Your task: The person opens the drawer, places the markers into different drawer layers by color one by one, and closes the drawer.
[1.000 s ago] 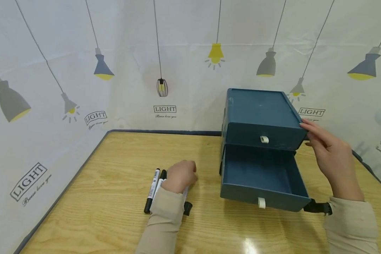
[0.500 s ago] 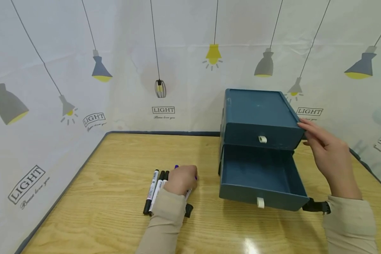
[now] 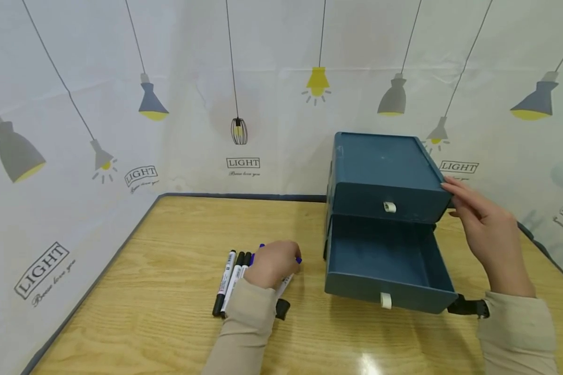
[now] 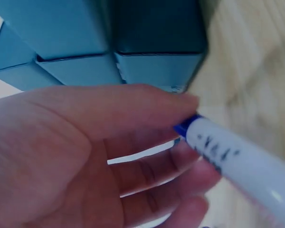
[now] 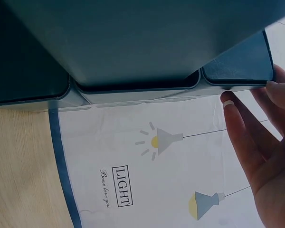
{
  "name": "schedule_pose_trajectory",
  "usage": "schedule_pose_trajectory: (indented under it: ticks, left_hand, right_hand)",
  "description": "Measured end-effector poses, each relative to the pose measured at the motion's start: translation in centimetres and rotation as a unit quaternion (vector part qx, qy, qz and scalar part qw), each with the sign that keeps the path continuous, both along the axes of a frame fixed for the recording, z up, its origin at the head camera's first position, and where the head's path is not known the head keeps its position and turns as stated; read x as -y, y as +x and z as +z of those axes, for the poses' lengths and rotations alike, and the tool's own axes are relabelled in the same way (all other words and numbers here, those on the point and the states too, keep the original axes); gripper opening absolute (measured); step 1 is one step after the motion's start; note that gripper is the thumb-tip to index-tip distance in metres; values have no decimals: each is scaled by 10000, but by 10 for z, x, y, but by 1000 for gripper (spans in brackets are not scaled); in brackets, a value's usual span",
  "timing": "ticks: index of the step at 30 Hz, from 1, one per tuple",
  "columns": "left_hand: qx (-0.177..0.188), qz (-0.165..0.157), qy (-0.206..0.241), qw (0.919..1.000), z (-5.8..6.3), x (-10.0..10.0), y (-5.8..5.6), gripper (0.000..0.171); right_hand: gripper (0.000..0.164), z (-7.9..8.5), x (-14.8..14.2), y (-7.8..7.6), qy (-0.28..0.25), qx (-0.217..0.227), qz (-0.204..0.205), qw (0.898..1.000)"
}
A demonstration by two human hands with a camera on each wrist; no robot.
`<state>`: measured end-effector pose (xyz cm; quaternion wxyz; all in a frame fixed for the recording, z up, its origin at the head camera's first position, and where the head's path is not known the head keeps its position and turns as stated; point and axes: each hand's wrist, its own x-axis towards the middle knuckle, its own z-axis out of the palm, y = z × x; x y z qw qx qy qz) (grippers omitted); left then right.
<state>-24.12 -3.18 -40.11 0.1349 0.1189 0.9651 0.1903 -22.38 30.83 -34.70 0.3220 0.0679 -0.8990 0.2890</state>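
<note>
My left hand (image 3: 274,265) pinches a whiteboard marker with a white barrel and blue cap (image 4: 237,164) between thumb and fingers, low over the table. Beside it lies a row of several markers (image 3: 225,281), white with black caps; a blue-capped one (image 3: 253,259) is partly hidden by the hand. To the right stands a blue two-drawer desk organizer (image 3: 384,161), its lower drawer (image 3: 389,294) pulled out and bare inside, its upper drawer (image 3: 361,203) closed. My right hand (image 3: 492,239) rests with fairly straight fingers at the organizer's upper right front corner.
Everything stands on a wooden table (image 3: 178,338). A white backdrop (image 3: 281,104) printed with lamps rises along its back and sides. The open drawer juts toward me, with a white pull tab (image 3: 386,300) on its front.
My left hand has shifted slightly right, off the row, with the blue-capped marker; more of the row shows. The right hand and the drawers have stayed put.
</note>
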Motion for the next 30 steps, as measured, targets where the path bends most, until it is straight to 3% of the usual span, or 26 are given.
schedule_pose_trajectory:
  ticks: [17, 30]
  left_hand:
    - [-296, -415, 560, 9971, 17, -1, 2, 14]
    - [-329, -504, 347, 9976, 27, -3, 4, 20]
  right_hand:
    - [34, -1, 0, -1, -2, 67, -69, 10000]
    - [34, 0, -1, -1, 29, 75, -82, 9999]
